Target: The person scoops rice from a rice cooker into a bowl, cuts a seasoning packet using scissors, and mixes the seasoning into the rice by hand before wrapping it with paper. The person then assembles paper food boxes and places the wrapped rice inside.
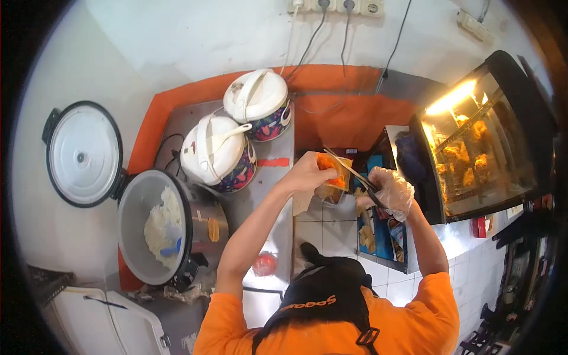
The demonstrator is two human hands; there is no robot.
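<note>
From where I stand, the left hand (310, 171) has its fingers clamped on the near edge of an orange-lined pouch (340, 177). The pouch is held up between the two hands. The right hand (395, 192), in a thin clear glove, has its fingers closed around what appear to be long metal tongs (358, 177). The tong tips cross the pouch's mouth, just beyond the left fingertips; whether they pinch anything cannot be told.

Hazards, in order of likelihood as judged:

1. Tear or puncture. Cause: the tips press against the thin pouch wall.
2. Spill. Cause: the pouch is gripped on one side only; a push from the tongs could tilt it. Contents could drop past a clear container (331, 194) below the left fingers, onto the tiled floor (339, 231).
3. Snag. Cause: the glove is loose and baggy around the right fingers and could catch on the tongs.
4. Contamination. Cause: the left fingers are bare and close to the pouch's opening.
5. Dropped pieces. Cause: a blue tray (384, 239) of packets lies below the right fingers; anything that slips could mix with them.
</note>
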